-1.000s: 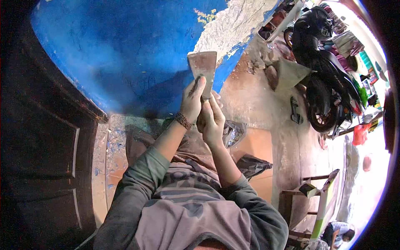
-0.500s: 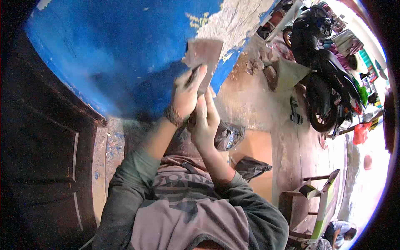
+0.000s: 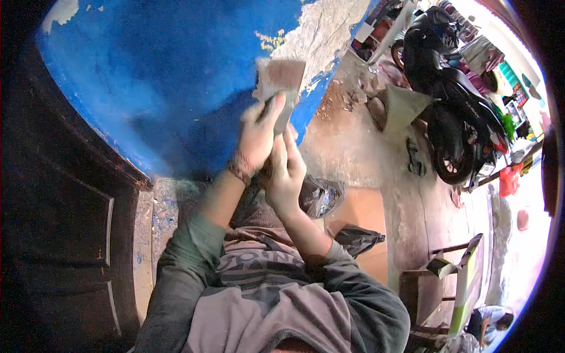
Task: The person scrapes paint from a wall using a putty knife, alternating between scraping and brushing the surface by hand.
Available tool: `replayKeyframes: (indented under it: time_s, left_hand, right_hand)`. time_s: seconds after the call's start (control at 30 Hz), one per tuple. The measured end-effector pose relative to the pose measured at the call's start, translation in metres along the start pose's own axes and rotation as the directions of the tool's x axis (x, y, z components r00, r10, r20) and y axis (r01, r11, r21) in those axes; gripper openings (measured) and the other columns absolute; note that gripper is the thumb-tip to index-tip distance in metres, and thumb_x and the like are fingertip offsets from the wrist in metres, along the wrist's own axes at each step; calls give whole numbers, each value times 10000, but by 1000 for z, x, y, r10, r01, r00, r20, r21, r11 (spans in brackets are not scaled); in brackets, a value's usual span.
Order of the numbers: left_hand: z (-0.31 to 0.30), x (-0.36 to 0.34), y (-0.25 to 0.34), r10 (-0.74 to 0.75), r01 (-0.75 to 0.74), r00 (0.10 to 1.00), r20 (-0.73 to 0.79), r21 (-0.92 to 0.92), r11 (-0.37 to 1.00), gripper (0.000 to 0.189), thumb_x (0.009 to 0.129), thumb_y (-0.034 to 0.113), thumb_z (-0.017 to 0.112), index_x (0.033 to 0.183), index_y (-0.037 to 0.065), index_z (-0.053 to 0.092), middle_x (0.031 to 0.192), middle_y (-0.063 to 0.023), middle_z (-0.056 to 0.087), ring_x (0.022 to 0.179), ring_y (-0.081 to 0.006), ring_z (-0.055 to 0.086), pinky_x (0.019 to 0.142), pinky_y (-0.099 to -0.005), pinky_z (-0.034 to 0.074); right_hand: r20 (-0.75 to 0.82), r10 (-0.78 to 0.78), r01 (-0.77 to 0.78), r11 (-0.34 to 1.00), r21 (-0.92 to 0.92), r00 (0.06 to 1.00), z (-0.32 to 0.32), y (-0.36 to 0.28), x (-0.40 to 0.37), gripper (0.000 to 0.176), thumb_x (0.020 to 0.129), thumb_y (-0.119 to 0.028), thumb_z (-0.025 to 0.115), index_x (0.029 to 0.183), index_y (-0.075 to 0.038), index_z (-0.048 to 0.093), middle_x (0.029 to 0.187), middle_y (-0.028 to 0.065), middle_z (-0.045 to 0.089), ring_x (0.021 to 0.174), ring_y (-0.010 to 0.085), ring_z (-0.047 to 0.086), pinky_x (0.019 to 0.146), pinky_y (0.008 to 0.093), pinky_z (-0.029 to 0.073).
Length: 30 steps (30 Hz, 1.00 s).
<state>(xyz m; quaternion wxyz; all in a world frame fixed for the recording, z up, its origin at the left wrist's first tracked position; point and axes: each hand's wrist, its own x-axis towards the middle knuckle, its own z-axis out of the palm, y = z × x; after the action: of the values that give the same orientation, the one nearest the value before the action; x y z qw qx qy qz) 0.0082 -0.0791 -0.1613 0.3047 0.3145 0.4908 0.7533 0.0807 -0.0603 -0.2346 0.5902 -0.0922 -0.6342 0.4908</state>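
A wide metal scraper [image 3: 283, 77] lies with its blade against the blue painted wall [image 3: 170, 65]. Its broad edge meets the border of a bare, whitish patch [image 3: 321, 29] where paint has come off. My left hand [image 3: 257, 138] is closed on the scraper, thumb laid along the lower blade. Just below and to the right, my right hand [image 3: 285, 176] is closed around the handle end, which the fingers mostly hide. Small yellowish flecks [image 3: 271, 40] show on the wall above the blade.
A dark panelled door [image 3: 59, 235] stands at the left. Black plastic bags [image 3: 321, 194] and a cardboard sheet [image 3: 368, 206] lie on the floor. Rubble [image 3: 347, 97], a sandal [image 3: 415, 159], a motorcycle [image 3: 450, 106] and a wooden frame [image 3: 438, 282] are at right. A person [image 3: 491, 323] crouches lower right.
Both hands and the scraper sit slightly further left in view, and the blade shows a little lower. The surroundings have shifted slightly with the camera. Both hands keep their hold.
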Motion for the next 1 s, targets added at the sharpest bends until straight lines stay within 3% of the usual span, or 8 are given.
replayKeyframes:
  time_s: [0.07, 0.47, 0.5, 0.53, 0.6, 0.8, 0.87, 1.0]
  left_hand:
    - [8, 1, 23, 17, -16, 1000, 20, -29, 999, 325, 938, 330, 567, 832, 28, 623, 712, -60, 619, 594, -117, 572, 567, -272, 467]
    - [8, 12, 16, 141, -136, 990, -22, 168, 976, 320, 949, 327, 552, 838, 28, 582, 635, -85, 606, 524, -166, 591, 503, -283, 472]
    - [3, 8, 5, 97, -91, 995, -21, 181, 979, 329, 948, 331, 553, 836, 24, 582, 639, -85, 607, 529, -168, 594, 506, -286, 476]
    - [-1, 4, -8, 60, -55, 998, -20, 195, 979, 337, 948, 336, 553, 833, 20, 582, 643, -85, 609, 534, -170, 598, 509, -288, 479]
    - [-4, 9, -37, 152, -139, 987, -61, 180, 974, 330, 949, 331, 551, 837, 22, 583, 648, -87, 612, 542, -166, 599, 515, -295, 486]
    - [13, 10, 33, 139, -139, 990, -4, 78, 987, 340, 923, 328, 592, 786, 18, 612, 663, -64, 620, 525, -126, 570, 491, -277, 466]
    - [10, -2, 24, -66, 66, 998, -7, -8, 998, 331, 924, 332, 593, 860, 13, 652, 727, -55, 639, 620, -95, 569, 564, -259, 461]
    - [12, 22, 16, 171, -171, 985, 6, 77, 982, 314, 935, 332, 571, 888, 24, 607, 651, -86, 617, 517, -169, 596, 477, -286, 476]
  right_hand:
    - [64, 421, -409, 816, 409, 905, 10, -57, 12, 442, 1004, -165, 439, 1386, 48, 373, 822, -21, 558, 591, -13, 409, 526, 149, 344]
    - [134, 434, -447, 787, 425, 891, 8, -75, 24, 433, 1011, -220, 423, 1407, -52, 379, 607, -77, 425, 432, -2, 321, 381, 166, 249]
    - [101, 387, -399, 876, 272, 917, 1, -56, 13, 434, 1010, -219, 423, 1402, -36, 381, 617, -81, 429, 446, -4, 332, 389, 167, 249]
    - [52, -5, 0, 996, 87, 999, -6, -5, 2, 440, 1009, -224, 428, 1396, -20, 383, 628, -82, 431, 468, -6, 349, 401, 165, 249]
    - [90, 465, -469, 830, 302, 881, -6, -45, -2, 446, 1009, -231, 431, 1390, -4, 384, 657, -76, 445, 493, -6, 371, 413, 161, 265]
    - [135, 452, -470, 821, 325, 882, 7, -83, 29, 442, 1011, -244, 428, 1416, -78, 366, 642, -45, 459, 418, 15, 341, 368, 168, 256]
    - [93, 338, -350, 902, 251, 937, -1, -39, 4, 441, 1011, -242, 426, 1415, -76, 366, 646, -43, 466, 416, 17, 344, 366, 169, 257]
    - [108, 290, -307, 930, 202, 951, -1, -44, 29, 446, 1012, -236, 421, 1421, -73, 356, 651, -42, 476, 419, 23, 354, 368, 171, 265]
